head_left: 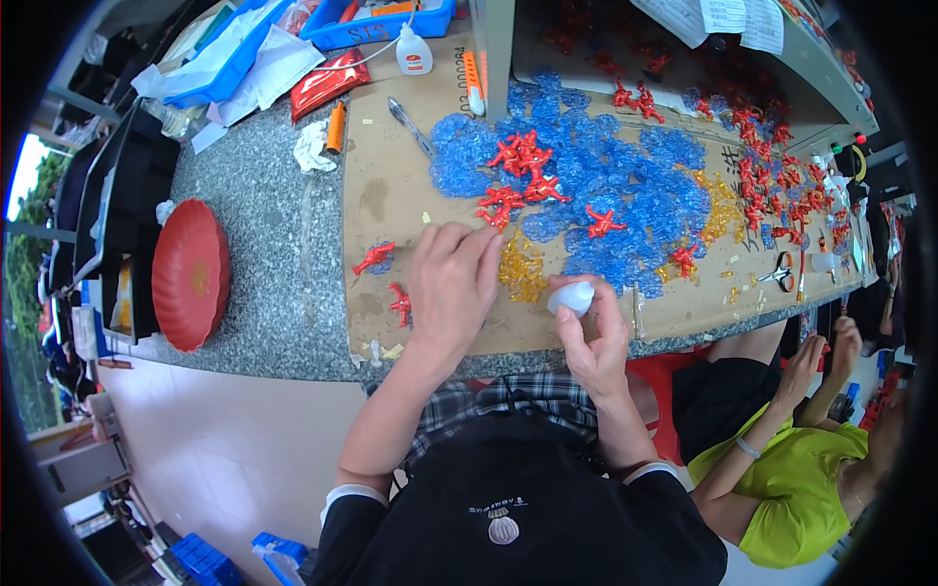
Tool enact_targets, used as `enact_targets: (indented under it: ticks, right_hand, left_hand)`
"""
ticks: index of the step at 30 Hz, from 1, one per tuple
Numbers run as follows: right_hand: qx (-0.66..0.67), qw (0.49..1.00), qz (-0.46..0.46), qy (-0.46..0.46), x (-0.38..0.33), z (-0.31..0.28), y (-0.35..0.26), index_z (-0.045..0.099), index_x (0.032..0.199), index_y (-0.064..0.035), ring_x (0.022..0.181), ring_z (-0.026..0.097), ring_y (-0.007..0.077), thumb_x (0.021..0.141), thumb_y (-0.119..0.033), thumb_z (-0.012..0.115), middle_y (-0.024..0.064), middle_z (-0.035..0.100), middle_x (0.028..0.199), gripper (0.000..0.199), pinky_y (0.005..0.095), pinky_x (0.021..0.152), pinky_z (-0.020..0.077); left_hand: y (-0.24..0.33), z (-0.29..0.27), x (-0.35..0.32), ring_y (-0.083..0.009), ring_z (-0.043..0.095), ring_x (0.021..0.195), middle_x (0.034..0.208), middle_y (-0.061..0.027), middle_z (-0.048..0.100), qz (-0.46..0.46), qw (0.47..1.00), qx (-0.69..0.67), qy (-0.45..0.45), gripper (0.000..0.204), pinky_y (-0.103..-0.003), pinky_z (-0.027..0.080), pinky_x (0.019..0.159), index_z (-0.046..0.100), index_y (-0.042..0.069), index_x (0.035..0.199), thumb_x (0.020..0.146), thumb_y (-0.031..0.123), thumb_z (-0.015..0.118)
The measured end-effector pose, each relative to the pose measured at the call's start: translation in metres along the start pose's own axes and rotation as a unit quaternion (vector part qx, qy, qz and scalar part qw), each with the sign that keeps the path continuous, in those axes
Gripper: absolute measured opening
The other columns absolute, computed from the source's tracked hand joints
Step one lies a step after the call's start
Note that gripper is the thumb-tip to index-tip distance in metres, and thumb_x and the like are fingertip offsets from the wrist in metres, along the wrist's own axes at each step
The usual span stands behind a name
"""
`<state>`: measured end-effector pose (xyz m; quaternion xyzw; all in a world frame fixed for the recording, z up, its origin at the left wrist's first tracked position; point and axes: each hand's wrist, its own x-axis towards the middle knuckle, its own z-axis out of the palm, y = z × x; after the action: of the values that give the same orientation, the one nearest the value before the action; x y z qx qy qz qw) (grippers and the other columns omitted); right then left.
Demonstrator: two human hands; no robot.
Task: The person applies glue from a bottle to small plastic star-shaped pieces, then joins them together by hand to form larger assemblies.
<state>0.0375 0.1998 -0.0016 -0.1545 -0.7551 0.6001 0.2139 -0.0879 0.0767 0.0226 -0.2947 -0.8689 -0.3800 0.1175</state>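
My left hand (449,283) reaches over the cardboard, its fingers bent together with the tips at the lower end of a red plastic figure (501,203). Part of that grip is hidden by the fingers. In my right hand (596,347) is a small white squeeze bottle (572,299), tilted with its nozzle toward the right. Between the hands lies a small heap of yellow translucent pieces (522,272). Beyond them spreads a wide pile of blue translucent pieces (611,181), with more red figures on top. Two red figures, one of them at the left (373,258), lie apart from the pile.
The cardboard sheet (381,166) covers a speckled stone worktop (264,225). A red fluted dish (192,278) stands at the left edge. Another white bottle (413,51), blue trays (376,27) and a metal shelf frame (496,59) are behind. Scissors (782,273) lie right, near a co-worker in yellow-green (801,479).
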Motion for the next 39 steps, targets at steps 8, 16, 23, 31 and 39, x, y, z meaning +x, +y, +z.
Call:
enact_targets:
  ticks: [8,16,23,31,39]
  right_hand:
    - [-0.053,0.996,-0.014,0.064,0.0,-0.017,0.003,0.055,0.108,0.001,0.078,0.057,0.0169,0.081,-0.007,0.063,0.0105,0.061,0.091,0.029,0.028,0.068,0.0461]
    - [-0.061,0.996,-0.054,0.037,-0.009,-0.026,-0.004,0.046,0.117,0.0025,0.08,0.053,0.0113,0.089,-0.011,0.054,0.0058,0.059,0.087,0.032,0.0236,0.071,0.0431]
    - [-0.061,0.984,-0.165,-0.015,-0.013,-0.025,-0.028,0.063,0.096,0.0019,0.056,0.052,0.0168,0.063,-0.004,0.078,0.0079,0.06,0.069,0.037,0.0259,0.051,0.0391]
    - [-0.12,0.973,-0.188,-0.059,-0.015,-0.01,-0.031,0.067,0.091,0.0038,0.053,0.049,0.0171,0.061,-0.01,0.079,0.0083,0.058,0.063,0.035,0.0269,0.049,0.036]
    - [-0.139,0.967,-0.199,-0.08,-0.011,-0.009,-0.033,0.065,0.091,0.0055,0.051,0.051,0.0189,0.059,-0.005,0.08,0.0106,0.061,0.066,0.037,0.0278,0.047,0.0394]
  left_hand:
    - [0.014,0.036,0.026,-0.0233,0.052,0.087,0.096,-0.0083,0.057,0.092,0.98,0.095,-0.149,0.037,-0.035,0.046,0.071,0.063,0.002,0.101,0.066,0.009,0.072]
    - [0.024,0.002,-0.007,-0.0171,0.058,0.083,0.1,-0.0096,0.058,-0.065,0.947,-0.291,-0.119,0.029,-0.028,0.048,0.068,0.06,-0.002,0.102,0.073,-0.004,0.067]
    - [0.012,-0.029,-0.055,-0.0038,0.055,0.076,0.091,-0.0022,0.061,-0.314,0.789,-0.518,-0.105,0.036,-0.016,0.046,0.065,0.055,0.0,0.114,0.08,-0.005,0.064]
    - [0.005,-0.037,-0.074,-0.0007,0.053,0.068,0.089,-0.0018,0.062,-0.34,0.786,-0.504,-0.113,0.036,-0.014,0.042,0.052,0.054,0.0,0.115,0.08,-0.004,0.063]
    - [0.002,-0.029,-0.078,-0.0011,0.053,0.069,0.089,-0.0016,0.062,-0.284,0.813,-0.498,-0.104,0.038,-0.015,0.043,0.052,0.054,-0.001,0.116,0.08,-0.005,0.063]
